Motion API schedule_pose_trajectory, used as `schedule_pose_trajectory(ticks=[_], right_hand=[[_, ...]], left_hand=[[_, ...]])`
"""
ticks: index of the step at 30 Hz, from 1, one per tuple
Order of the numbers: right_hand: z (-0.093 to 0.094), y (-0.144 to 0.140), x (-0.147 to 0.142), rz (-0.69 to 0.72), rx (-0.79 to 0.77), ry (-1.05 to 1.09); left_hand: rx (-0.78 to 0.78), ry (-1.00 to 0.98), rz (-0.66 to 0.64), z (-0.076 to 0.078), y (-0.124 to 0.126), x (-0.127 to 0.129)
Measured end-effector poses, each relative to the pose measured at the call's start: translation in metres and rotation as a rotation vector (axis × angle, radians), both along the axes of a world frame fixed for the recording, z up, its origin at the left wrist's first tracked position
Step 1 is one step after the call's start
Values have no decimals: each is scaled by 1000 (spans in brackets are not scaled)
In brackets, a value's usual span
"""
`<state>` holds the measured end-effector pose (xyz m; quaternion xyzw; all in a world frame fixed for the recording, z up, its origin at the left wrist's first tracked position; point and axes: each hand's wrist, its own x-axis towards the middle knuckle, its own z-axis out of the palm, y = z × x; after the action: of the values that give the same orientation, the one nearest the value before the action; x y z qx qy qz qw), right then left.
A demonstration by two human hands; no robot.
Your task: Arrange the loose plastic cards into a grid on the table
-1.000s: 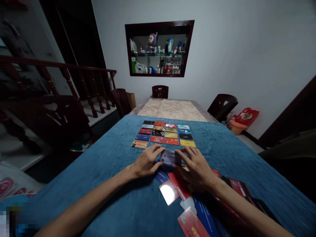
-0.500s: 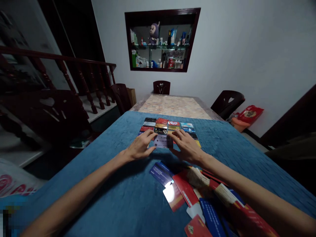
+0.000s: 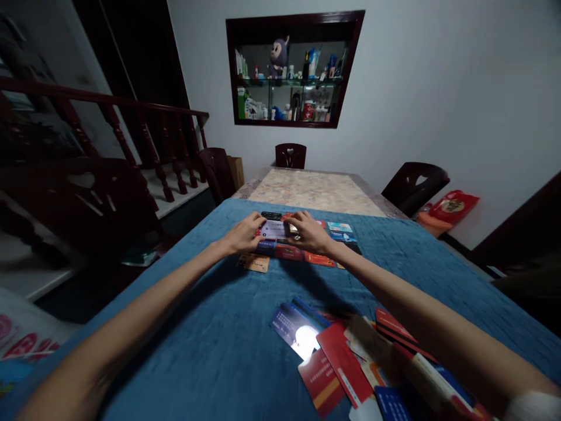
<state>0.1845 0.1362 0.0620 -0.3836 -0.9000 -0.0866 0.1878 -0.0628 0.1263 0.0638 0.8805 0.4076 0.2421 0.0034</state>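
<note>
Both arms reach far forward over a blue quilted cloth (image 3: 184, 327). My left hand (image 3: 242, 235) and my right hand (image 3: 309, 232) pinch the two ends of a pale grey card (image 3: 274, 228) and hold it over a grid of cards (image 3: 307, 248) laid in rows on the cloth. The hands hide the middle of the grid. An orange card (image 3: 254, 262) lies at the grid's near left corner, and light blue cards (image 3: 340, 229) show at its right side.
A loose pile of red, blue and white cards (image 3: 346, 362) lies near me under my right forearm. Beyond the cloth is a bare marbled tabletop (image 3: 313, 192) with dark chairs (image 3: 290, 155) around it, a stair railing at left and a wall niche (image 3: 293, 69).
Both hands carried the grey card forward, from just above the loose pile to over the far rows of the grid. The view tilted slightly.
</note>
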Motion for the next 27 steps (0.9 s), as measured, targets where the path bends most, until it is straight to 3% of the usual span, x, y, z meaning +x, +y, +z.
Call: schedule_pose_trajectory(ticks=[7,15,27], right_hand=[[-2,47,-17,-65,-115,11],[-15,77,-29,-133,-173,-23],[-23,97,-38,-218,-202,-107]], left_hand=[[-29,68,92,0,46,-6],[-89,52,110,-21,92,-10],[-154,58,122,-33,121,-14]])
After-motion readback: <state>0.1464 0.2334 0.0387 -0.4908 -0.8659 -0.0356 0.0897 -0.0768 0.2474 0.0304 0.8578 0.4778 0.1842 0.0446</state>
